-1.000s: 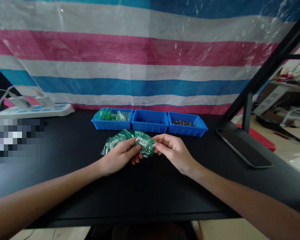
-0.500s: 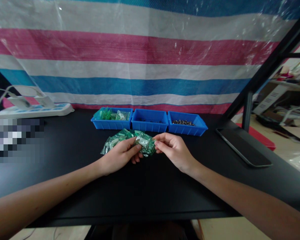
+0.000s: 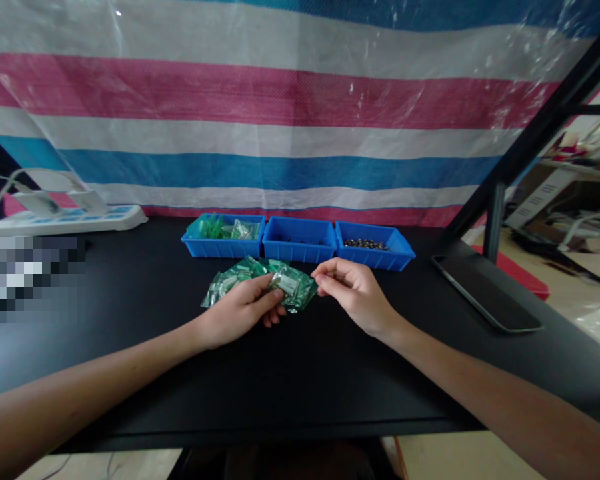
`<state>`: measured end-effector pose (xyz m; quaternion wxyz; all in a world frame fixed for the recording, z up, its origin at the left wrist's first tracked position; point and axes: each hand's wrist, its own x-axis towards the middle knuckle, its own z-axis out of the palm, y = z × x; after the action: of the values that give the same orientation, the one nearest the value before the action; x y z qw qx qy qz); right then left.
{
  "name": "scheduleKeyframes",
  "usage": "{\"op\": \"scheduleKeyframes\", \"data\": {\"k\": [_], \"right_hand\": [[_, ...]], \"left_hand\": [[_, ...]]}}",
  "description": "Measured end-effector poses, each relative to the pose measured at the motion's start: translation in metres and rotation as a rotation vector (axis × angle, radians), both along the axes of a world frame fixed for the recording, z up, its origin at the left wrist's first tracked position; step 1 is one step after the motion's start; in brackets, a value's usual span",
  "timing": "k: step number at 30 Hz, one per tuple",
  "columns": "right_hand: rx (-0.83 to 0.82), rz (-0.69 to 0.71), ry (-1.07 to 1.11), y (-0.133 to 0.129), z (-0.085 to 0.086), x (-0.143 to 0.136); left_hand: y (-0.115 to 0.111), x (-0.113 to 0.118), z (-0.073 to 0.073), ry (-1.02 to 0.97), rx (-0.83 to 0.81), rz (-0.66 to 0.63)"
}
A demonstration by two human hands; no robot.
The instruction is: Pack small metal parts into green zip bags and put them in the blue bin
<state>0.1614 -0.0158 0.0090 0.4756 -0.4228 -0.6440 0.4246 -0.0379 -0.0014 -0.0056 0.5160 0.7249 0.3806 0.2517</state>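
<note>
My left hand (image 3: 245, 307) is closed, its thumb pressing on a small clear plastic packet (image 3: 291, 285) with green and pale contents. Under and behind this hand lies a pile of similar green packets (image 3: 245, 269) on the black table. My right hand (image 3: 353, 293) has its thumb and fingers pinched together at the packet's right edge. Whether anything is between those fingertips is too small to tell. Just behind stand three blue bins: the left bin (image 3: 223, 249) with green pieces and clear packets, the middle bin (image 3: 299, 252) with a few small dark pieces, the right bin (image 3: 375, 259) with shiny metal parts.
A dark phone (image 3: 485, 293) lies on the table (image 3: 290, 380) at the right. At the back left is a white power strip (image 3: 115, 219) with plugs and cables. A striped plastic sheet (image 3: 280, 100) hangs behind the bins. A black frame post (image 3: 493, 223) rises at the right.
My right hand has shifted slightly right and up, and more of the packet's right edge now shows. My left hand keeps its place on the packet.
</note>
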Motion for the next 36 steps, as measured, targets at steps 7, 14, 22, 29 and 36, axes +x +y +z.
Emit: {"op": "scheduleKeyframes", "data": {"k": [7, 14, 22, 29, 36], "right_hand": [[-0.061, 0.063, -0.088, 0.003, -0.005, 0.002], [0.038, -0.001, -0.225, -0.002, -0.004, -0.002], [0.222, -0.040, -0.319, -0.005, -0.005, -0.004], [0.267, -0.011, -0.327, -0.008, -0.005, -0.005], [0.301, -0.074, -0.314, -0.008, -0.008, -0.006]], "left_hand": [[-0.001, 0.000, 0.002, 0.010, 0.017, -0.011], [0.000, 0.000, 0.004, 0.047, 0.023, -0.021], [-0.002, 0.000, 0.004, 0.069, 0.028, -0.052], [0.000, -0.001, 0.003, 0.068, 0.035, -0.105], [0.001, -0.002, 0.002, 0.080, 0.029, -0.118]]}}
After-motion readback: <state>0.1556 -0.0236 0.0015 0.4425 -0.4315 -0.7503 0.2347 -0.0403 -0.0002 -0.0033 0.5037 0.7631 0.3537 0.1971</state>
